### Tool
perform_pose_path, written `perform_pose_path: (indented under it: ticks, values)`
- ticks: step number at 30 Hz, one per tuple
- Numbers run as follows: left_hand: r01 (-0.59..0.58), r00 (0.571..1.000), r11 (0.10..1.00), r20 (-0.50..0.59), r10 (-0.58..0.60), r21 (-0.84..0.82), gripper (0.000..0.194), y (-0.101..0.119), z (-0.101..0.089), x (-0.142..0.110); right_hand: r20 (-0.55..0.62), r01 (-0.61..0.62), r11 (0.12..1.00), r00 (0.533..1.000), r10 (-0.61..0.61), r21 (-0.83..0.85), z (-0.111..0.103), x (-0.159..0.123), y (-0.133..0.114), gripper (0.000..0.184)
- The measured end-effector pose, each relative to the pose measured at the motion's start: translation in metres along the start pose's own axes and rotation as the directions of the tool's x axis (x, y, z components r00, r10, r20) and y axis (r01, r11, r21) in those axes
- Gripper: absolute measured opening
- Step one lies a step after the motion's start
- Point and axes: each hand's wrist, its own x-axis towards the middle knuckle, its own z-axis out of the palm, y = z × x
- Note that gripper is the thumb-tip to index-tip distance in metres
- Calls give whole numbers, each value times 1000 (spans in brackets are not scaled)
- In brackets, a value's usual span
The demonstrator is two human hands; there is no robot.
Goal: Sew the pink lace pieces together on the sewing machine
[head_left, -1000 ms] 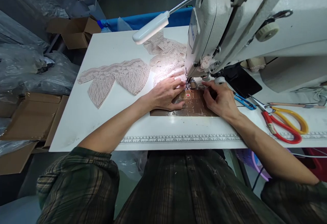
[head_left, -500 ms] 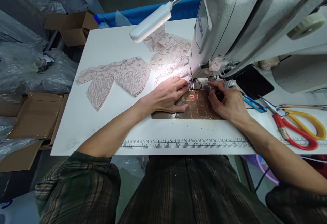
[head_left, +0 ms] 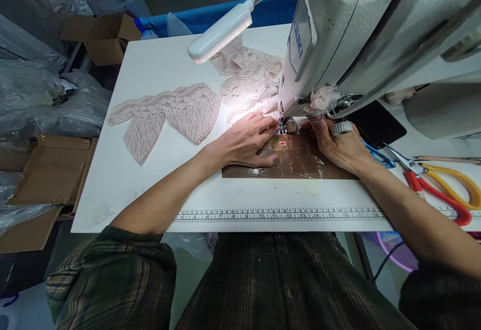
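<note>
**Hands at the needle**

I see my left hand (head_left: 246,142) lying flat and open on the pale pink lace strip (head_left: 250,100), right by the white sewing machine (head_left: 361,39). My right hand (head_left: 336,142) curls beside it; I cannot tell its grip. The brown cardboard box (head_left: 107,39) sits open.

Red scissors (head_left: 443,189) lie beside a ruler strip (head_left: 278,215)
</note>
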Motion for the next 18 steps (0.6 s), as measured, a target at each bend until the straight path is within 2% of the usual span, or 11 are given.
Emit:
perform_pose_path:
  ticks: [4, 6, 11, 18]
  values:
    - [11, 1000, 1000, -11, -11, -4, 57, 1, 1, -1, 47, -107, 994, 993, 107, -2, 1, -6, -3, 77]
    - [24, 1000, 1000, -17, -24, 0, 55, 1, 2, -1, 46, -70, 998, 996, 70, -5, 3, -14, -5, 74]
    - [42, 999, 999, 5, -42, -21, 57, 2, 2, -2, -77, 68, 997, 995, -69, -20, 9, -32, -9, 49]
    - [91, 995, 993, -22, -93, -81, 54, 2, 1, -1, -137, 53, 998, 989, -47, 43, 8, -27, -6, 26]
